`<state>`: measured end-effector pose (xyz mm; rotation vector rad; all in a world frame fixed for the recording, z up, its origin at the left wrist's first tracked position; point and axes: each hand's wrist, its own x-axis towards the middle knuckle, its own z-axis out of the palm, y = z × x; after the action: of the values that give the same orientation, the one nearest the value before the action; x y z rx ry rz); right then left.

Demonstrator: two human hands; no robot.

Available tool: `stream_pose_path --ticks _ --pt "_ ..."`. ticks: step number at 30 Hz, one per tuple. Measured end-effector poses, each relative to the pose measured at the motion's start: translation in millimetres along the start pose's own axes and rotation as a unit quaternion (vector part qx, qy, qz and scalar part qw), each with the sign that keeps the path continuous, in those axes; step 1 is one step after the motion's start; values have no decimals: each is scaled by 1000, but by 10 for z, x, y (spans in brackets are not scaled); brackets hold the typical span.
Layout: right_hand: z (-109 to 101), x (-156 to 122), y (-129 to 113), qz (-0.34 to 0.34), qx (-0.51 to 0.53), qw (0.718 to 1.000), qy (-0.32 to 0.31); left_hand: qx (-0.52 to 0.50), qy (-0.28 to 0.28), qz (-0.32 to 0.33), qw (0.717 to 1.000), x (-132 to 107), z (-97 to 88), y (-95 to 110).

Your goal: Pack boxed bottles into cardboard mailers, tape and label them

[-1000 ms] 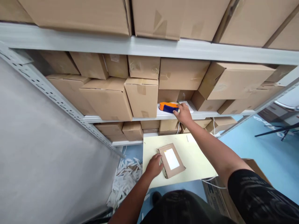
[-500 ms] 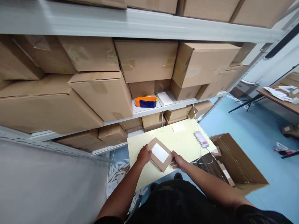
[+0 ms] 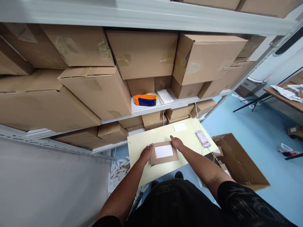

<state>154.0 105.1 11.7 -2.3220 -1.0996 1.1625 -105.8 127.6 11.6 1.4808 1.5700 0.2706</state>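
Observation:
A flat cardboard box (image 3: 175, 154) with a white label (image 3: 164, 151) on its top is at the near side of the pale yellow table (image 3: 139, 142). My left hand (image 3: 146, 154) is closed on the box's left edge, thumb on top near the far corner. At the far right corner, my right hand (image 3: 177, 143) grips the box too, its lower fingers hidden. Farther back on the table lies a white sheet or stack of labels (image 3: 179, 127). To the right is a blurred-out phone-like object (image 3: 203, 139) with a white cable.
Shelves packed with cardboard boxes (image 3: 142, 55) rise ahead. An orange and blue tape dispenser (image 3: 145, 100) and a white stack (image 3: 165, 96) sit on one shelf. A large open carton (image 3: 239, 160) stands right of the table. Paper scraps (image 3: 119, 171) lie on the floor at left.
The box has turned from a diagonal position to nearly square with me. My right hand has moved from its near right side to the far right corner, now gripping it.

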Motion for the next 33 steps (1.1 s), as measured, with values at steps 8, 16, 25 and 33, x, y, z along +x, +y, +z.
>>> stream_pose_path --ticks 8,16,25,33 --pt "0 -655 383 -139 91 984 66 -135 77 32 987 -444 297 -275" --pt "154 -599 607 -142 109 982 52 -138 47 67 987 -461 458 -379" --pt "-30 -550 973 -86 91 991 52 76 146 249 954 -569 74 57" --pt "-220 -264 1490 -65 62 996 -15 318 -25 375 870 -38 495 1244"
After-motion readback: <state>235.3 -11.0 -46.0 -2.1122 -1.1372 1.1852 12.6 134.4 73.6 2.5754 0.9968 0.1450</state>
